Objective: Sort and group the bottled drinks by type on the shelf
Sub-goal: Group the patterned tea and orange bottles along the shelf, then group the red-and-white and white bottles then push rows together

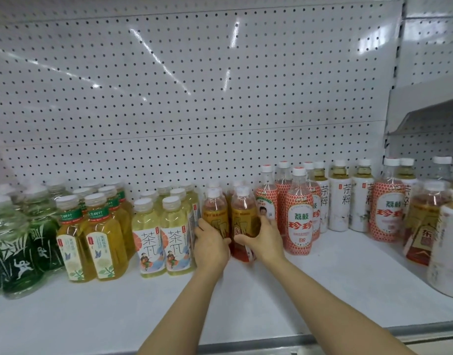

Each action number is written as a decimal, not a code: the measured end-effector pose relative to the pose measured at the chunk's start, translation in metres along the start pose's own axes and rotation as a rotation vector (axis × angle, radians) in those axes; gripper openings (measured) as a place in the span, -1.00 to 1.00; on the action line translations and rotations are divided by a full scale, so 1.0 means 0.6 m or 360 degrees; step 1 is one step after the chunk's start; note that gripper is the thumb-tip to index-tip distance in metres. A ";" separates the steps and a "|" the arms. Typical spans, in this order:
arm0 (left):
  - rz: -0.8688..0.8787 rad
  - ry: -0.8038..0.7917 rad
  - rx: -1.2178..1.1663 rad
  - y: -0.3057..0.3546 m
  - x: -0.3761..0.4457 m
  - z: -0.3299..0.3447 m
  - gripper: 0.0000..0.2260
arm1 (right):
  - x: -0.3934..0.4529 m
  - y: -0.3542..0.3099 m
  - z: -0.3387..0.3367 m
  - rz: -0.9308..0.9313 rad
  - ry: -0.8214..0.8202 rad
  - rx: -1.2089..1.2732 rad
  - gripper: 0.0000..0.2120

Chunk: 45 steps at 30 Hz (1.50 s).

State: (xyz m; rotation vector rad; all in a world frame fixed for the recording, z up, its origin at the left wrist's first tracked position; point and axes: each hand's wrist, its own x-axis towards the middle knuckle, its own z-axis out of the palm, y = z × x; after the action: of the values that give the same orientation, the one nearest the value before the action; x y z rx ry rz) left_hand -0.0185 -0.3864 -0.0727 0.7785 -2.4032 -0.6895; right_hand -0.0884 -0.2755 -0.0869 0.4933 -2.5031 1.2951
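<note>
A white perforated metal back panel [194, 85] rises behind a white flat shelf board [117, 311] that carries rows of bottled drinks. From the left stand dark green clear plastic bottles [15, 252], then yellow-green tea bottles with green neck bands [99, 242], then pale yellow tea bottles with white illustrated labels [148, 239]. To the right are red-and-white dotted lychee drink bottles [298, 219] and white-sleeved tea bottles [339, 201]. In the middle stand amber tea bottles with orange labels [242, 221]. The left hand [211, 245] curls round the left front amber bottle; the right hand [265, 239] wraps the right one, thumb in front.
</note>
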 end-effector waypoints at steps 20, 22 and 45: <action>0.0231 0.0113 0.0022 -0.004 -0.004 0.023 -0.13 | -0.044 0.022 -0.032 -0.0098 -0.0089 -0.0307 -0.66; 0.0434 0.0302 0.0147 0.006 -0.025 0.013 -0.16 | -0.069 0.032 -0.063 -0.0197 0.0010 -0.0408 -0.64; 0.0850 -0.0428 -0.0738 0.459 -0.353 0.207 -0.36 | -0.226 0.317 -0.491 -0.0391 0.0584 -0.1058 -0.87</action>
State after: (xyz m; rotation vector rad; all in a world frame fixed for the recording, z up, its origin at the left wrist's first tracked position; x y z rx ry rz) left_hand -0.0491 -0.0189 -0.0653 -0.1524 -2.3764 -1.1058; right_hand -0.0201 0.0934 -0.1143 0.3440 -2.2795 0.3719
